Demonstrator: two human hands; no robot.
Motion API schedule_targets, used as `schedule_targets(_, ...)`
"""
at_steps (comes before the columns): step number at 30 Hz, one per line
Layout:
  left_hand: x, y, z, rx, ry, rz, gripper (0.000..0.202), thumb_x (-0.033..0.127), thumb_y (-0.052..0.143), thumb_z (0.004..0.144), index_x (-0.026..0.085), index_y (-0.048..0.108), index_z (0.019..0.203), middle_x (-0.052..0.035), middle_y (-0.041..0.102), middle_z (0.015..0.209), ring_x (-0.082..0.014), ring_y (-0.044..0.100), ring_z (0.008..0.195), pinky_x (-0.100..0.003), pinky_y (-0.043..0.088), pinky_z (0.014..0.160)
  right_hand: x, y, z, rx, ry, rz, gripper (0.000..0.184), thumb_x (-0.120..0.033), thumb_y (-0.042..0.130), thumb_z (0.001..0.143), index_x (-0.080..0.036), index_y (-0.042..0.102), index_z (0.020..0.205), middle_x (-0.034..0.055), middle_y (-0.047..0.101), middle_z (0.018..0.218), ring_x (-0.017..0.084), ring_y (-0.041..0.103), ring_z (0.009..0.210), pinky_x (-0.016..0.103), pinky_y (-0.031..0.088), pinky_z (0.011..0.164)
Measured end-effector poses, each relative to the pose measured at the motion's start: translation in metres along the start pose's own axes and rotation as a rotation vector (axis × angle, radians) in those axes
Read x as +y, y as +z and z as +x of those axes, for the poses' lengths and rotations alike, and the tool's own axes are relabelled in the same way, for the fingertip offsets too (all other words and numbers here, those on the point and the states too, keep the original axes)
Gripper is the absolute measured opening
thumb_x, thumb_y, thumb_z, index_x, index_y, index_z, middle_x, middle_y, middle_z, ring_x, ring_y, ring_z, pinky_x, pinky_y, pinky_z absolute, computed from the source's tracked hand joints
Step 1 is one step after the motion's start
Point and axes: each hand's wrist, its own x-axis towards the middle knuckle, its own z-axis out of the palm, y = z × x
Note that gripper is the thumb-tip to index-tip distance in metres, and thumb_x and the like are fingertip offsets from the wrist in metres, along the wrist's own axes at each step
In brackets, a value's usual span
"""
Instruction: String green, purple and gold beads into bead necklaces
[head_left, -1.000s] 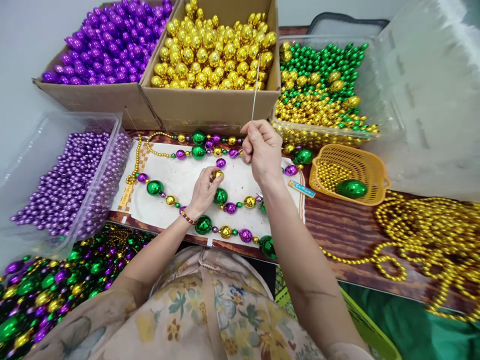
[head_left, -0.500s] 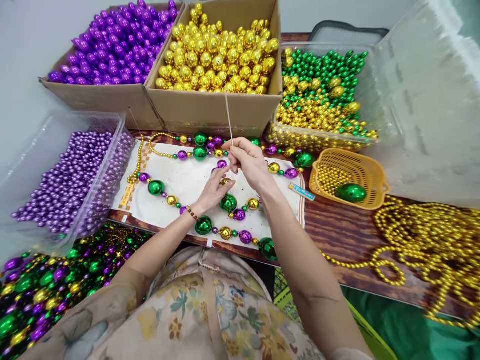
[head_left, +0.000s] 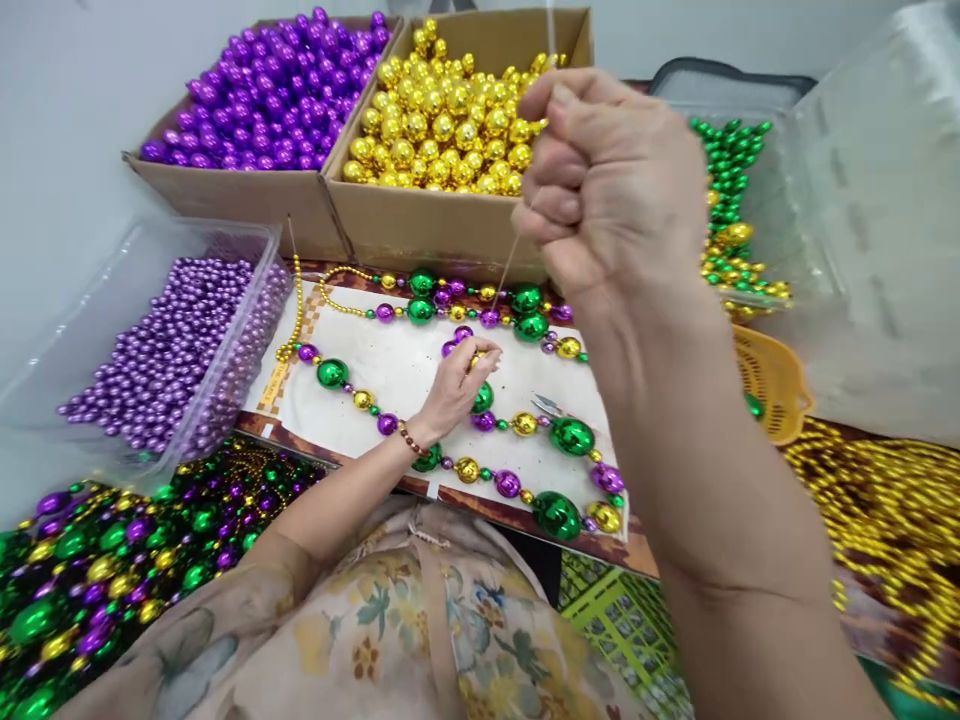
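High over the gold-bead box, my right hand (head_left: 615, 180) is closed, pinching a thin pale thread (head_left: 551, 30) between thumb and fingers. Part of the thread (head_left: 507, 270) slants down from this hand toward the mat. My left hand (head_left: 454, 390) is low over the white cloth mat (head_left: 360, 360), its fingers curled on a gold bead (head_left: 475, 360) of a bead strand. That strand continues past a green bead (head_left: 482, 398) and a gold bead (head_left: 525, 424) to a large green bead (head_left: 571, 436). Small scissors (head_left: 547, 405) lie beside it, partly visible.
Cardboard boxes hold purple beads (head_left: 255, 100) and gold beads (head_left: 442, 130). A clear bin (head_left: 225, 400) of small purple beads stands left. At right are green beads (head_left: 727, 160), an orange basket (head_left: 772, 390) and gold bead chains (head_left: 885, 510). Finished-looking strands (head_left: 97, 570) pile at lower left.
My right hand has risen far up and right from the mat, drawing the thread with it. My left hand's fingers have closed round the gold bead. The view has shifted slightly.
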Motion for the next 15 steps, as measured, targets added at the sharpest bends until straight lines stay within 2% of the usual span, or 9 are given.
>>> schedule_targets(2,-0.01,0.0,-0.002,0.018,-0.051,-0.04,0.025,0.044,0.049,0.1,0.019,0.056,0.102,-0.0054,0.062,0.098,-0.0147,0.064,0.087,-0.028,0.053,0.082,0.005,0.004,0.003,0.003,-0.017,0.009,0.027,-0.011,0.047,0.103,-0.018,0.059,0.079,-0.0087,0.028,0.051,0.0,0.018,0.038,0.018,0.014,0.038)
schedule_targets(5,-0.028,-0.004,-0.008,0.025,-0.14,0.023,0.025,0.044,0.049,0.1,0.019,0.054,0.097,-0.0035,0.06,0.09,-0.0147,0.063,0.084,-0.028,0.051,0.08,0.029,0.003,0.007,-0.059,0.043,-0.007,0.022,-0.023,0.059,0.1,-0.02,0.058,0.078,-0.0087,0.029,0.051,0.0,0.018,0.038,0.017,0.016,0.036)
schedule_targets(7,-0.036,-0.008,-0.012,0.027,-0.161,0.105,0.025,0.043,0.049,0.1,0.02,0.054,0.094,-0.0028,0.06,0.088,-0.0153,0.061,0.085,-0.028,0.05,0.081,0.045,-0.003,0.01,-0.099,0.091,-0.012,0.023,-0.032,0.07,0.094,-0.021,0.057,0.079,-0.0094,0.026,0.051,0.001,0.018,0.038,0.017,0.018,0.035)
schedule_targets(9,-0.04,-0.01,-0.015,0.019,-0.152,0.142,0.024,0.043,0.047,0.1,0.02,0.054,0.095,-0.0027,0.06,0.089,-0.0158,0.06,0.087,-0.028,0.048,0.082,0.053,-0.009,0.012,-0.109,0.107,0.004,0.023,-0.034,0.073,0.091,-0.023,0.056,0.081,-0.0093,0.027,0.051,0.002,0.019,0.038,0.018,0.021,0.034)
schedule_targets(15,-0.045,-0.01,-0.018,0.018,-0.179,0.255,0.022,0.04,0.046,0.1,0.021,0.053,0.092,-0.0014,0.057,0.084,-0.0163,0.054,0.081,-0.029,0.045,0.079,0.04,-0.018,0.018,-0.05,0.138,0.047,0.016,-0.031,0.061,0.098,-0.025,0.058,0.084,-0.0076,0.028,0.052,0.003,0.024,0.037,0.018,0.025,0.034)
